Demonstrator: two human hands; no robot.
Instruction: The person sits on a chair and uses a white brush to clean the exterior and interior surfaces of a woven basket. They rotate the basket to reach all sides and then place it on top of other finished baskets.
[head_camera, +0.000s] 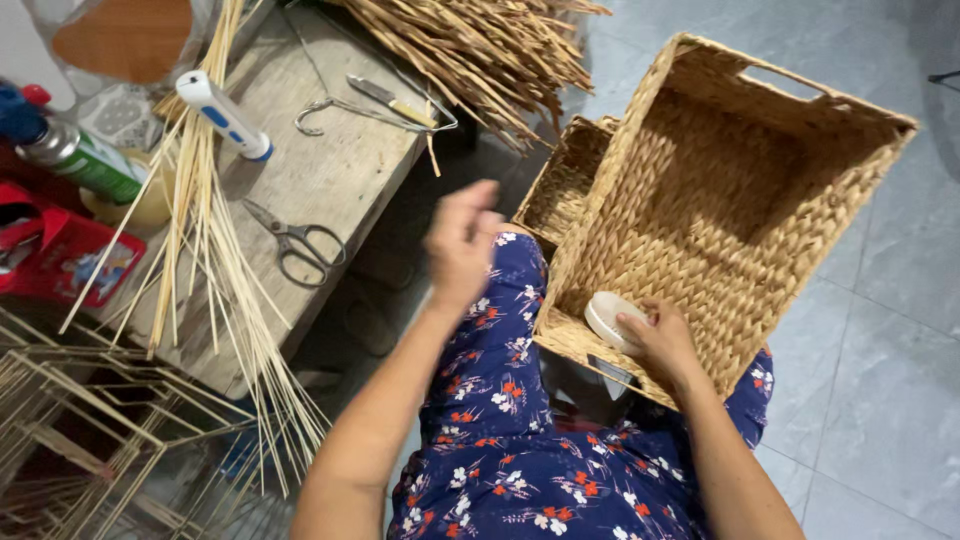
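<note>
A large woven straw basket (760, 180) rests tilted on my lap, its open side facing me. Inside it, near the lower rim, my right hand (662, 338) grips a small round white brush (607, 318) against the basket's woven floor. My left hand (462, 240) hovers blurred in the air left of the basket, above my flowered blue lap, fingers loosely bent and holding nothing that I can see. It is apart from the basket.
A smaller woven basket (565, 180) sits behind the big one. The wooden bench (330, 170) at left carries scissors (298, 243), a metal hook tool (340, 108), a white-blue tube (225, 113), thin cane strips (205, 240) and a spray can (80, 158). Dried straw bundle (480, 45) behind; wire frames (80, 440) lower left.
</note>
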